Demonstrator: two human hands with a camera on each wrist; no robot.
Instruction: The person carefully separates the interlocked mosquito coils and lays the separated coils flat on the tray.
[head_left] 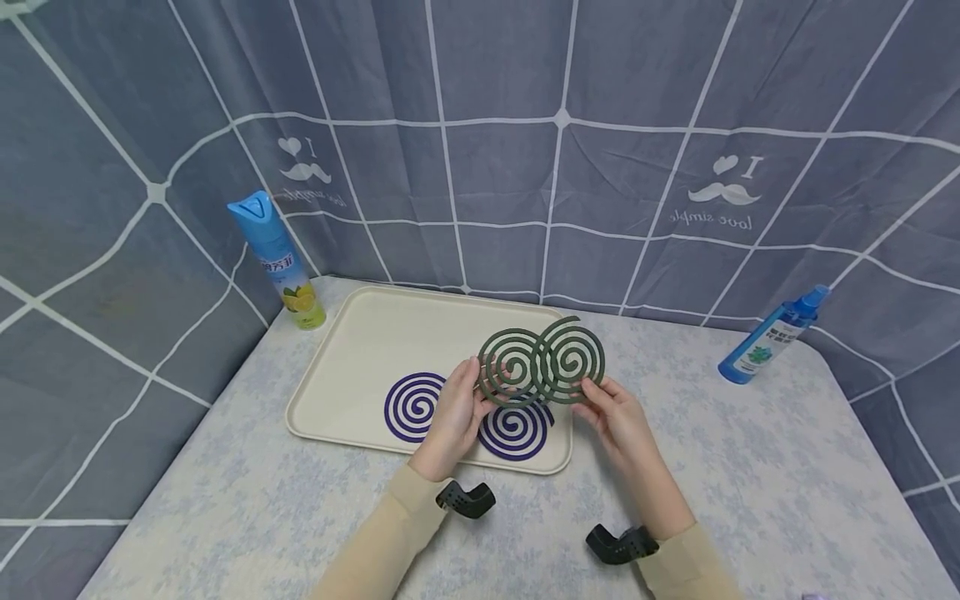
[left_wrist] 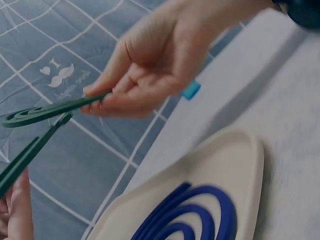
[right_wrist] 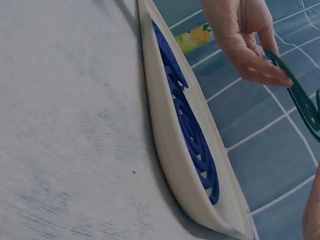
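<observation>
Two green mosquito coils overlap in the air above the tray's right part. My left hand (head_left: 453,412) pinches the left green coil (head_left: 516,367) by its left edge, between thumb and fingers. The right green coil (head_left: 572,362) is pinched at its lower right edge by my right hand (head_left: 618,421). The left wrist view shows the coils tilted at different angles, close together; I cannot tell whether they touch. On the cream tray (head_left: 348,350) lie a blue coil (head_left: 417,408), partly behind my left hand, and another blue coil (head_left: 513,427) beneath the green ones.
A blue and yellow spray can (head_left: 281,262) with lemons on its label stands behind the tray's left side. At the right stands a blue spray bottle (head_left: 772,337). A grey checked curtain (head_left: 502,175) hangs behind the pale patterned table (head_left: 712,467).
</observation>
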